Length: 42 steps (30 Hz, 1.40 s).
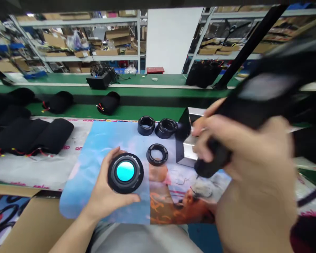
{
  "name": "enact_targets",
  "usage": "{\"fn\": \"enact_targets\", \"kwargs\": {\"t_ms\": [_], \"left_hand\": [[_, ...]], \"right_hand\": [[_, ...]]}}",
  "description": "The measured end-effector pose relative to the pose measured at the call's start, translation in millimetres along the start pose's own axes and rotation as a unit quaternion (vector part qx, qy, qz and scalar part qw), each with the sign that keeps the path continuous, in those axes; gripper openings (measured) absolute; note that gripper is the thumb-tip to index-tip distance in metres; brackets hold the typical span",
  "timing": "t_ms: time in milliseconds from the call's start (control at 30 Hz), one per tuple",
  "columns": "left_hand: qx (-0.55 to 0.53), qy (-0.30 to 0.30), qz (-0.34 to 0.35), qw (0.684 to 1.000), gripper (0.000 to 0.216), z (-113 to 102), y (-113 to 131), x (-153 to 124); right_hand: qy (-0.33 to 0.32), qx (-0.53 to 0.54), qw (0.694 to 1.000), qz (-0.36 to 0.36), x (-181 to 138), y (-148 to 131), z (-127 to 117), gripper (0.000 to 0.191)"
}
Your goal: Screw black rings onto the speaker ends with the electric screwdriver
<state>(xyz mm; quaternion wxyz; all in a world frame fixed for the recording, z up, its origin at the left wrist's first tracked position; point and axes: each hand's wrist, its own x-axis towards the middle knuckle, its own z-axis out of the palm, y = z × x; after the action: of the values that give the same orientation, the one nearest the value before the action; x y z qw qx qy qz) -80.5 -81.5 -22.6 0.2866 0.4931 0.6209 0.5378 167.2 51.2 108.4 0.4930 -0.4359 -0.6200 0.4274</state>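
Observation:
My left hand [105,191] is wrapped round a round black lens unit [125,172] with a glowing cyan glass face, holding it over a printed blue mat [94,147]. Close to the camera, my right hand [242,147] grips a black power screwdriver [255,102] that hangs from above, its tip pointing down near the mat's right side. A flat black ring [157,154] lies on the mat just right of the lens unit. Two black cylindrical housings [146,125] [165,128] stand behind it.
A black-and-metal box [185,144] sits right of the rings, partly behind my right hand. Several black pouches with red wires [42,137] lie at left on plastic sheeting. A green conveyor [137,93] runs behind, with shelving of cardboard boxes beyond. A cardboard carton [28,225] stands at lower left.

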Motion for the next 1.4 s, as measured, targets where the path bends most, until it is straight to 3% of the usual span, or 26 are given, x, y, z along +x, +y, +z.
{"fn": "enact_targets", "kwargs": {"t_ms": [67, 133, 300, 467, 733, 900, 1033, 1167, 1267, 1400], "left_hand": [[-0.019, -0.036, -0.006, 0.999, 0.122, -2.2, 3.3, -1.3], [-0.027, -0.079, -0.008, 0.996, 0.12, -6.7, 9.4, 0.6], [0.009, -0.17, -0.015, 0.985, 0.106, -15.7, 27.9, 13.1], [0.013, -0.163, 0.055, 0.985, 0.091, -12.6, 24.5, 20.4], [-0.008, -0.2, 0.085, 0.976, 0.092, -5.7, 22.4, 31.2], [-0.038, -0.203, 0.087, 0.975, 0.09, -5.9, 15.5, 34.5], [-0.095, -0.194, 0.071, 0.974, 0.096, -1.3, 12.1, 32.9], [-0.159, -0.188, 0.048, 0.968, 0.101, 4.6, 16.5, 29.9], [-0.164, -0.196, 0.017, 0.967, 0.087, 7.0, 18.0, 27.6], [-0.166, -0.165, 0.014, 0.972, 0.097, 9.1, 14.7, 24.1]], "right_hand": [[-0.068, -0.091, 0.988, 0.1, -10.5, 17.1, 14.9, 0.039], [-0.086, -0.205, 0.962, 0.157, -20.9, 42.5, 30.3, 0.054], [-0.069, -0.291, 0.942, 0.152, -39.5, 94.7, 57.7, 0.074], [-0.076, -0.33, 0.929, 0.148, -39.8, 105.0, 66.3, 0.07], [-0.08, -0.321, 0.929, 0.167, -29.8, 97.6, 67.2, 0.071], [-0.068, -0.248, 0.956, 0.138, -35.8, 52.6, 41.3, 0.077], [-0.189, -0.156, 0.964, 0.103, -40.4, 15.4, 27.3, 0.073], [-0.306, -0.176, 0.935, 0.031, -32.5, -0.2, 36.7, 0.056], [-0.349, -0.214, 0.912, 0.015, -25.2, -2.4, 44.4, 0.049], [-0.336, -0.154, 0.928, 0.048, -28.1, 12.3, 37.2, 0.074]]}}
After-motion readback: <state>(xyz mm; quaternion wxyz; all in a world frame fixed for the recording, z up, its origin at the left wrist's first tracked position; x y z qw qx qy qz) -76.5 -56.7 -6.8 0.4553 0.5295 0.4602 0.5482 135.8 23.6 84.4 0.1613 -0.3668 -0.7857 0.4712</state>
